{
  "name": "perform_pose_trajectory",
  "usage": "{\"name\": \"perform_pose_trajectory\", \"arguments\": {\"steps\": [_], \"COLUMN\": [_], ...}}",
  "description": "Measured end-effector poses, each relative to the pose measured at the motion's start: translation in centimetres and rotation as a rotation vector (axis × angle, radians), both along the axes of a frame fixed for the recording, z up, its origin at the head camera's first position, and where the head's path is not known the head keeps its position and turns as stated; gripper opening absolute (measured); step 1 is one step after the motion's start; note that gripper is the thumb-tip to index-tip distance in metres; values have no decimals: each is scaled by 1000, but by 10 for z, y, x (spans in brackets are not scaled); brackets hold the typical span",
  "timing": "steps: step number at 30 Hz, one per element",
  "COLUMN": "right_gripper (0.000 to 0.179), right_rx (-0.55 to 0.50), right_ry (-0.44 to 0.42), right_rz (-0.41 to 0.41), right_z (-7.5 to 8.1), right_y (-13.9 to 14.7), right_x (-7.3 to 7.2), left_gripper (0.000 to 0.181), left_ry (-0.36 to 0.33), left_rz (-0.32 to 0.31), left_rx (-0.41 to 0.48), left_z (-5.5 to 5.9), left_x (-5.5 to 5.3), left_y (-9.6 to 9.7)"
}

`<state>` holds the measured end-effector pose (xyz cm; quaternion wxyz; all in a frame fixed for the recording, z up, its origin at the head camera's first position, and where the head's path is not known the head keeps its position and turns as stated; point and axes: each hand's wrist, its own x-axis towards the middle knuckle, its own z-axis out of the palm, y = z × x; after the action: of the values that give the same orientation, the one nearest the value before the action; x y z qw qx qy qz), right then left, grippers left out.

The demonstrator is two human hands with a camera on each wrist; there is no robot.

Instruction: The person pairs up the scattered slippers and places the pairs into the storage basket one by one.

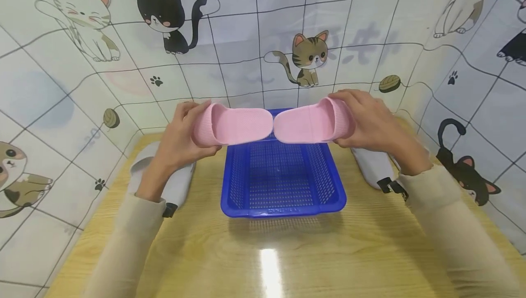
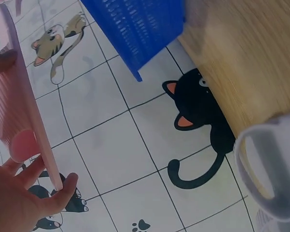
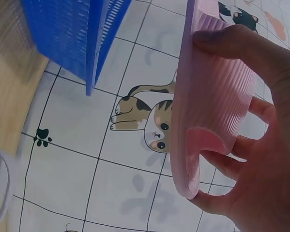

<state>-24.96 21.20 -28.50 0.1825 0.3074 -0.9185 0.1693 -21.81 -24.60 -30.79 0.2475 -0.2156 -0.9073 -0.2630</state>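
Two pink slippers are held up over a blue plastic basket [image 1: 283, 210], heel ends meeting in the middle. My left hand [image 1: 176, 136] grips the left slipper [image 1: 246, 124] round its strap end; the left wrist view shows that slipper [image 2: 26, 101] edge-on with fingers on both sides. The right slipper [image 1: 297, 124] is in my right hand [image 1: 370, 122], which holds it by the ribbed strap. In the right wrist view the thumb lies across that slipper's [image 3: 207, 92] strap and the other fingers reach round its far side.
A white slipper [image 1: 178, 184] lies left of the basket on the wooden table [image 1: 197, 252], partly behind my left forearm. Another white item [image 1: 374, 168] lies to the right, partly hidden by my right arm. A cat-patterned wall covering [image 1: 242, 51] rises behind and at both sides.
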Motion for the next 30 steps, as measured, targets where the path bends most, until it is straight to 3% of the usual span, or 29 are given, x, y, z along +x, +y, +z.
{"name": "perform_pose_trajectory", "arguments": {"steps": [6,12,17,30], "right_gripper": [97,98,100,102], "right_rx": [-32,-50,-81,-115], "right_ry": [10,11,18,43], "right_rz": [-34,-57,-71,-47], "right_z": [-7,-12,-15,-21], "right_y": [-2,-2,-1,2], "right_x": [9,17,21,28], "left_gripper": [105,108,104,102], "left_ry": [75,76,90,146], "left_rz": [32,56,61,110], "left_rx": [9,89,107,-70], "left_z": [-9,-22,-26,-22], "left_x": [10,17,16,26], "left_y": [6,15,19,21]}}
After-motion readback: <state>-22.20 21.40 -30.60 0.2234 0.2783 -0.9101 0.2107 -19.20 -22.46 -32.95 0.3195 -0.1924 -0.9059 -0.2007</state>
